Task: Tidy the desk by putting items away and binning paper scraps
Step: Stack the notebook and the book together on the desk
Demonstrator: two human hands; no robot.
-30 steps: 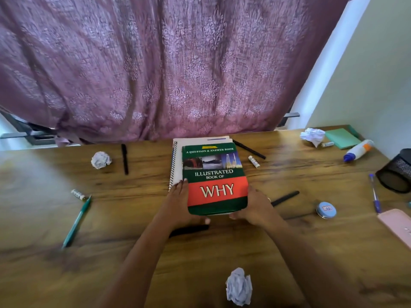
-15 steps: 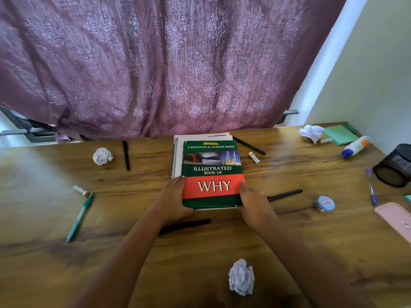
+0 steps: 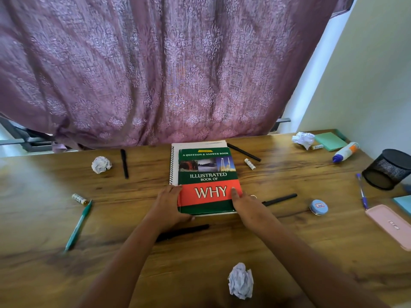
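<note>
head: right hand [image 3: 244, 204] flat on book [image 3: 206, 166]

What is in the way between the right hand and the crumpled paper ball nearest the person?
Nothing visible. The right hand rests on the book; the paper ball lies nearer the person on bare desk, beside the right forearm. The nearest black pen lies off to the left.
</note>
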